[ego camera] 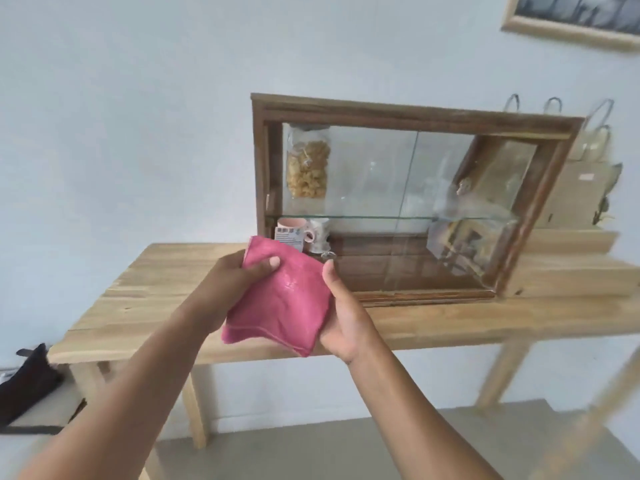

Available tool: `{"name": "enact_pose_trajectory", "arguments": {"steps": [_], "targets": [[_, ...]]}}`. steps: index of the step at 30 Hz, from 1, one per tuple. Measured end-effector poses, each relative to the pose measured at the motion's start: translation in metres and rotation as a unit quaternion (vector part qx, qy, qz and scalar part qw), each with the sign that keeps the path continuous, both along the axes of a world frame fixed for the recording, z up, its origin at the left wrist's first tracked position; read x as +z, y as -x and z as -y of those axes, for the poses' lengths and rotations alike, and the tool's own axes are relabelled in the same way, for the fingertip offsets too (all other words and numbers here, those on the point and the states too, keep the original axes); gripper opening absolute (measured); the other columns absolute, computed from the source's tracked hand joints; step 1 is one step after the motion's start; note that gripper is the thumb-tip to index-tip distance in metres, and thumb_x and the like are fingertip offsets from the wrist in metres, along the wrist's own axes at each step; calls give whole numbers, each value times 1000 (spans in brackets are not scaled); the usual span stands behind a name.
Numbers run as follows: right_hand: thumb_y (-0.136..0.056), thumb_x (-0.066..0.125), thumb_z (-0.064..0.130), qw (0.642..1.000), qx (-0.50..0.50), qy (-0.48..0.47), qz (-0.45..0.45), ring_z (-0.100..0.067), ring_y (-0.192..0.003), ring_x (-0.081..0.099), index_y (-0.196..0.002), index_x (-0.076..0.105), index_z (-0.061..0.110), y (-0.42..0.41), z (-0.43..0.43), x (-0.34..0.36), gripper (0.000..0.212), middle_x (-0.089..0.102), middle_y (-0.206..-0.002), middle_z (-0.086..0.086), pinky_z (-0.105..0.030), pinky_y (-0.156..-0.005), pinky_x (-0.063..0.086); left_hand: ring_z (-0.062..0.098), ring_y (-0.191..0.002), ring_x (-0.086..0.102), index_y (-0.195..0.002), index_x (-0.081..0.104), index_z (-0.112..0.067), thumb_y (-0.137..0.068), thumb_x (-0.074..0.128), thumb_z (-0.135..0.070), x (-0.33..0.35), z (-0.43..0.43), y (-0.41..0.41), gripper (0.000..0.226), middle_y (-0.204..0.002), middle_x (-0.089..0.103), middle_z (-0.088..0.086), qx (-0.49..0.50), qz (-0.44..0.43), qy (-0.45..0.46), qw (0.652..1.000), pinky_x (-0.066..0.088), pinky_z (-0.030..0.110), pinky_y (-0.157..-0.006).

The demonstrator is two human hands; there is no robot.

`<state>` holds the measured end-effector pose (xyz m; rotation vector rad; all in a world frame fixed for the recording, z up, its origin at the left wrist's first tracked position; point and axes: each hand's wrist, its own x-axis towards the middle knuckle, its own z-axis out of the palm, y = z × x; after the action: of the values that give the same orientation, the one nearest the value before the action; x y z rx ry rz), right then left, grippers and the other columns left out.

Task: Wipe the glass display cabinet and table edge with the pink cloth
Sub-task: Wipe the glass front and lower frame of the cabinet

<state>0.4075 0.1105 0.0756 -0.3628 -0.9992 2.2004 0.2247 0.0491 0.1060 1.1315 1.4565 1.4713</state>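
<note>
Both hands hold a folded pink cloth (282, 299) in the air in front of the table, above its front edge and just left of the cabinet's lower left corner, not touching either. The left hand (230, 282) grips the cloth's upper left side, its thumb (268, 264) pressed on top of the fabric and the other fingers hidden underneath, so the hand is clamped on the cloth. The right hand (341, 317) supports the cloth's right edge from beneath, palm turned up, its thumb (329, 271) raised along the cloth's upper right corner; its fingers lie under the fabric and closed against it. The wooden table (145, 292) has a pale plank top and stands against a white wall (138, 98). The glass display cabinet (408, 202), framed in dark wood, sits on the table toward its back and right part. Behind its glass front, a clear bag of pale crisps (307, 168) stands at the left end of the upper glass shelf, and a pink mug (292, 232) with a printed label stands beside a white mug (318, 233) at the left end of the lower level. Brown paper bags (578, 188) with dark handles stand on the table just right of the cabinet. A framed picture (575, 19) hangs at the wall's top right. A dark bag (24, 382) lies low beside the table's left end.
</note>
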Motion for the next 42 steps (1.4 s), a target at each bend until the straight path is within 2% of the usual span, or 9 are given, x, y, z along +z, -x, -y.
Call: {"name": "enact_pose_trajectory", "arguments": {"steps": [7, 12, 16, 18, 20, 23, 27, 29, 42], "targets": [[-90, 61, 56, 986, -90, -76, 117, -29, -122, 61, -128, 63, 14, -56, -1, 2, 57, 65, -129, -15, -51, -106, 45, 19, -80, 77, -98, 74, -19, -75, 88, -28, 35, -51, -71, 28, -87, 80, 1, -28, -95, -25, 995, 60, 31, -71], [-89, 63, 52, 966, -239, -87, 38, -24, -94, 73, -100, 78, 17, -88, -35, 38, 39, 75, -103, -13, -34, -70, 59, 5, -49, 57, -85, 70, -19, -79, 83, -38, 62, -75, -67, 24, -60, 68, -10, 88, -178, -102, 975, 47, 26, -51], [-96, 46, 58, 929, -348, -108, -63, -16, -56, 70, -78, 78, 28, -120, -66, 80, 47, 74, -72, 1, -31, -44, 53, 21, -93, 63, -102, 65, -29, -94, 65, -39, 85, -91, -42, 13, -96, 67, -11, 286, -283, -264, 877, 52, 43, -85], [-96, 42, 59, 891, -428, -143, -53, -10, -49, 66, -73, 75, 38, -124, -84, 98, 46, 70, -66, 11, -26, -41, 50, 24, -116, 53, -123, 59, -25, -94, 60, -36, 93, -103, -23, 30, -118, 60, -3, 362, -294, -308, 829, 44, 42, -100], [-90, 45, 62, 828, -522, -203, -20, -11, -85, 70, -101, 71, 37, -120, -108, 109, 38, 72, -96, 13, -32, -66, 56, 20, -135, 43, -142, 48, -25, -98, 54, -39, 99, -116, -4, 48, -141, 50, 0, 371, -261, -287, 844, 35, 35, -111], [-98, 34, 44, 648, -622, -422, 125, -8, -142, 34, -146, 43, 19, -107, -150, 104, 55, 45, -150, 4, -35, -117, 24, 8, -149, 28, -158, 30, -32, -102, 38, -48, 99, -134, 14, 59, -161, 34, -10, 301, -238, -258, 887, 24, 29, -118], [-102, 13, 50, 406, -579, -561, 431, -25, -152, 0, -158, 12, 19, -96, -200, 81, 64, 3, -165, -10, -53, -121, 3, -1, -148, 30, -158, 29, -42, -106, 27, -54, 92, -149, 20, 54, -161, 36, -20, 239, -214, -290, 902, 26, 34, -124], [-100, 12, 58, 342, -574, -588, 456, -33, -152, -2, -158, 7, 18, -94, -218, 71, 71, -2, -164, -16, -55, -121, 2, 6, -148, 36, -158, 28, -40, -103, 26, -60, 89, -154, 21, 59, -160, 39, -16, 229, -187, -298, 908, 30, 42, -123], [-102, 16, 48, 314, -631, -587, 397, -36, -151, 4, -156, 7, 9, 14, -198, 85, 68, 10, -162, -24, -54, -121, 7, 26, -141, 41, -149, 45, -11, -99, 20, -59, 87, -162, 17, 74, -143, 51, 13, 243, -87, -289, 922, 30, 47, -121]]}}
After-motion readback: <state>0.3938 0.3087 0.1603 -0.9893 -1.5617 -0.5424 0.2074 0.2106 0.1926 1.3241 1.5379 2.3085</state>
